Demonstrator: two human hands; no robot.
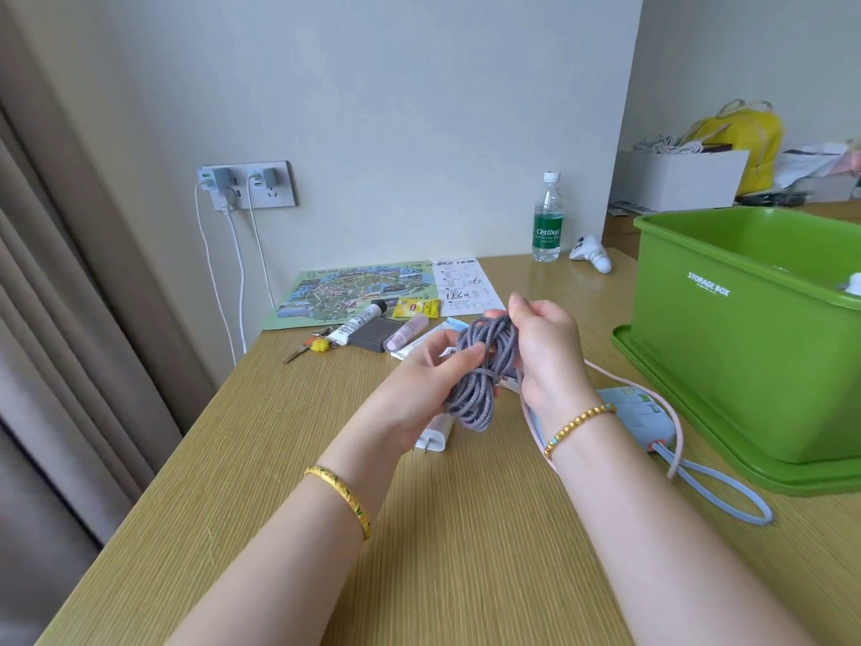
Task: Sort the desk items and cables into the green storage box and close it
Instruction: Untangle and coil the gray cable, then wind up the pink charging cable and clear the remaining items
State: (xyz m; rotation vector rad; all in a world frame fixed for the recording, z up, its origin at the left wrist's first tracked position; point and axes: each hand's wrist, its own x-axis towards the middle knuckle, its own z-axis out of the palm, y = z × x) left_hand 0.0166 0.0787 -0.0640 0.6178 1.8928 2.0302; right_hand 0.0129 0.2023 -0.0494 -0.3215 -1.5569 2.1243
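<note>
Above the middle of the wooden desk (289, 459), both hands hold a coiled grey braided cable (480, 389). My left hand (428, 380) grips the coil from the left, thumb across it. My right hand (545, 347) pinches the top loops from the right. The open green storage box (727, 347) stands on its lid (652, 403) at the right. A white charger plug (435, 435) lies under the coil. A pale blue power strip (638, 412) with a blue cord loop (727, 487) and a pink cable (678, 440) lies beside the box.
Further back lie a map sheet (335, 291), a paper sheet (466, 284), a white tube (358, 321), a dark case (372, 338), a pink bottle (407, 331), yellow sachets (417, 309) and keys (312, 345). A water bottle (547, 221) and white toy (591, 254) stand near the wall.
</note>
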